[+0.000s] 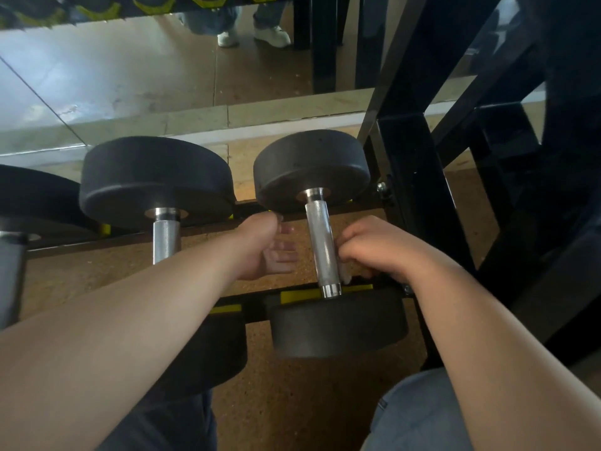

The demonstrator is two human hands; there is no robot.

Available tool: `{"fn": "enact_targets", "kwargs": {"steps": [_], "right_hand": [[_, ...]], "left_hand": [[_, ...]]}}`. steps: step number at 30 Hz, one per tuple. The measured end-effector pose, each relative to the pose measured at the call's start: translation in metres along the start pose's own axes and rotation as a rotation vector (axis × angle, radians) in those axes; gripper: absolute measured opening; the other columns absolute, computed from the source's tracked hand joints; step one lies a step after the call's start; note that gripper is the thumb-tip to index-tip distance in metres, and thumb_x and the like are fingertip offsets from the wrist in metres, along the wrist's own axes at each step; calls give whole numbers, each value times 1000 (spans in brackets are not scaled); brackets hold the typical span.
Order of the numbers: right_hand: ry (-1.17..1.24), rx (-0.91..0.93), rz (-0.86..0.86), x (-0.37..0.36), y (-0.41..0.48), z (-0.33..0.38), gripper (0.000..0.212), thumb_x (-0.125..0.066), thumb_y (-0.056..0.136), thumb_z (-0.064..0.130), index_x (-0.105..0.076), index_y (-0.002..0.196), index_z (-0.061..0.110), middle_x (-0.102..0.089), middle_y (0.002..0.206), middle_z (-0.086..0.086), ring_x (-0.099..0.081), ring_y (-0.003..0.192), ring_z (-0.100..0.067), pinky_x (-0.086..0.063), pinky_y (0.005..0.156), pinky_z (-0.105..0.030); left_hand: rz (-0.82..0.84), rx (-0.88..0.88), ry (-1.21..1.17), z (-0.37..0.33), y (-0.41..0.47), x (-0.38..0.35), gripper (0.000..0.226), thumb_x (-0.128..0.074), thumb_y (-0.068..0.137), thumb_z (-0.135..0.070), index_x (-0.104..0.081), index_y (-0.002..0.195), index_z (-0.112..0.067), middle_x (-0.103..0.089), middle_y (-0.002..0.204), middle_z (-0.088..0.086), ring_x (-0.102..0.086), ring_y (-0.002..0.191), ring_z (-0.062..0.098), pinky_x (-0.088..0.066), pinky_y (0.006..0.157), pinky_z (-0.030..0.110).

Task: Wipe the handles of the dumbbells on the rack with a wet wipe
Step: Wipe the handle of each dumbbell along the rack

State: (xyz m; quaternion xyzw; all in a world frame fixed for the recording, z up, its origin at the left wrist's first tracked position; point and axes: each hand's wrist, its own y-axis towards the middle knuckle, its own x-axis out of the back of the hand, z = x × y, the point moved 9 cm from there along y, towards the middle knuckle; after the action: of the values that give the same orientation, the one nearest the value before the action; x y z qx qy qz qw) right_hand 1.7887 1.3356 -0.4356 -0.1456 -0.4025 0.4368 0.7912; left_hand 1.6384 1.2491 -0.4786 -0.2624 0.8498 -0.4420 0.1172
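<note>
Black dumbbells lie across the rails of a low rack (pixel 325 292). The rightmost one has a knurled steel handle (pixel 320 236) between two round black heads. My right hand (pixel 374 249) is curled against the handle's right side and grips a crumpled white wet wipe (pixel 345 273), which peeks out below the fingers near the handle's near end. My left hand (pixel 270 249) hovers just left of the same handle, fingers relaxed, holding nothing. A second dumbbell's handle (pixel 166 236) shows to the left, partly behind my left forearm.
A third dumbbell (pixel 19 229) sits at the far left edge. The rack's black upright frame (pixel 409 177) rises close on the right. A mirror (pixel 130 76) along the wall behind reflects the floor and someone's white shoes. My knees are below.
</note>
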Motion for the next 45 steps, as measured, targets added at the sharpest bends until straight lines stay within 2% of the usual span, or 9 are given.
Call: {"fn": "enact_targets", "kwargs": {"steps": [3,6,12,18,22,24,31,38,45], "right_hand": [[67,-10,-27,2,0,0,17,-67,92,16,-74,106,24,-70,101,0,-69,94,-27,-60,81,-40],[199,33,-165,14,0,2,20,-67,95,16,-74,107,29,-69,102,7,-66,94,-17,-54,67,-31],[1088,77,-200,22,0,1,22,-73,90,6,-71,111,12,-76,100,-12,-62,73,-21,-41,50,-23],[430,9,-240,16,-4,-5,16,-67,97,36,-77,109,35,-75,96,8,-64,79,-17,-51,62,-27],[-32,73,-82,6,-21,4,17,-62,99,41,-77,102,32,-73,89,7,-67,78,-8,-56,76,-28],[-196,34,4,-3,-24,1,13,-66,96,32,-78,101,27,-73,92,7,-68,86,-6,-54,87,-31],[182,197,-490,31,-11,29,21,-60,102,27,-73,118,28,-70,103,14,-63,80,1,-44,64,-13],[-139,24,37,-4,-20,2,14,-73,91,29,-74,105,30,-70,99,11,-64,92,-4,-48,77,-25],[156,188,-397,30,-28,18,12,-74,91,32,-76,103,34,-71,97,16,-64,90,5,-43,72,-14]], "left_hand": [[86,-12,48,0,0,-12,30,-46,106,-30,-67,114,-10,-73,118,20,-71,106,38,-58,87,52],[227,-73,80,-4,-3,-27,28,-48,105,-31,-69,113,-14,-78,109,15,-76,98,32,-61,84,47],[420,-106,16,-5,-13,-41,46,-38,96,-22,-60,132,-4,-71,123,24,-68,117,41,-56,95,50],[408,-170,-3,-15,-15,-40,39,-38,99,-16,-64,126,-7,-72,120,21,-72,110,35,-60,88,47],[360,-222,53,-24,-17,-37,52,-42,100,-10,-72,59,-17,-72,103,13,-73,97,28,-59,86,45],[334,-240,72,-26,-18,-37,57,-43,100,-9,-64,49,-19,-69,95,12,-72,91,28,-59,81,44],[372,-258,88,-28,-22,-39,25,-46,98,-11,-70,96,-17,-73,92,4,-70,97,27,-57,88,44],[282,-235,117,-29,-27,-35,34,-43,99,-8,-56,70,-18,-71,100,15,-73,98,32,-60,80,42],[256,-309,230,-35,-31,-34,20,-52,100,-15,-71,104,-16,-78,103,7,-74,102,26,-61,83,40]]}}
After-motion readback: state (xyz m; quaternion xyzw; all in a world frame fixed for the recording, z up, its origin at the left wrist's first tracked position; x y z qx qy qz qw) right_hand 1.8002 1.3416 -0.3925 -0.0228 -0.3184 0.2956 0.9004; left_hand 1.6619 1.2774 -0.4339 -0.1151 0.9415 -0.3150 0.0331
